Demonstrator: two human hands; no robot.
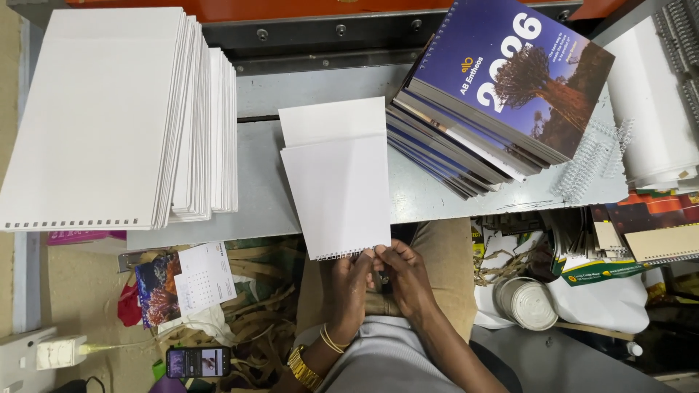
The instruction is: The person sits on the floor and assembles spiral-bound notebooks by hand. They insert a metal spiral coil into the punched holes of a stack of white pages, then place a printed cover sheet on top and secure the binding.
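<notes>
A white calendar block (pixel 338 185) lies in the middle of the frame, its lower end hanging over the near edge of the grey metal table (pixel 255 204). A wire spiral (pixel 348 254) runs along that lower edge. Both hands meet there: the left hand (pixel 351 285) and the right hand (pixel 408 276) have their fingertips pressed together on the spiral's right end, pinching it. The exact contact is hard to make out, as the fingers cover that corner.

To the upper left stands a tall stack of white punched sheets (pixel 116 109), its far end cut off by the frame's top. To the upper right leans a pile of blue-covered calendars (pixel 495 94), also cropped at the top. Loose wire coils (pixel 593 160) lie just beside it. At the lower left, below the table, a phone (pixel 198 361) with a lit screen rests among paper scraps; at the lower right sits a roll of tape (pixel 526 302).
</notes>
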